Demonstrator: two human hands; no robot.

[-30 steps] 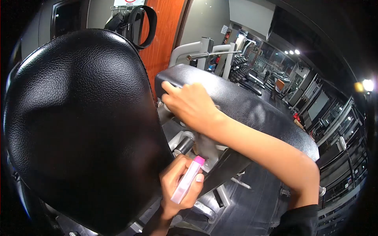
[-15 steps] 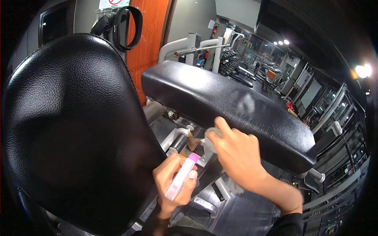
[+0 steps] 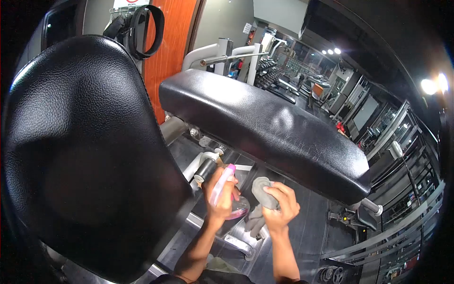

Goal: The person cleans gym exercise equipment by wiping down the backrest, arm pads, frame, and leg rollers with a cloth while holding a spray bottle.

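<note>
My left hand [image 3: 220, 191] is wrapped round a spray bottle [image 3: 240, 208] with a pink nozzle and a clear body that holds pink liquid low down. In my right hand [image 3: 281, 203] is a bunched grey cloth [image 3: 265, 191], its loose end hanging below the fingers. Both hands are over the floor between a black padded backrest [image 3: 90, 142] on the left and a long black bench pad [image 3: 255, 120] beyond them. Neither hand touches the pads. A shiny patch shows on the long pad's top.
A black foam roller [image 3: 205, 170] on the machine's frame sits close to my left hand. A metal frame foot [image 3: 239, 246] stands on the dark floor below. A black belt [image 3: 151, 33] hangs at upper left. Dumbbell racks [image 3: 267, 73] are farther back.
My right hand has come down from beside the long pad's near side, turning so the cloth shows. My left hand has risen slightly with the spray bottle. The view has shifted a little.
</note>
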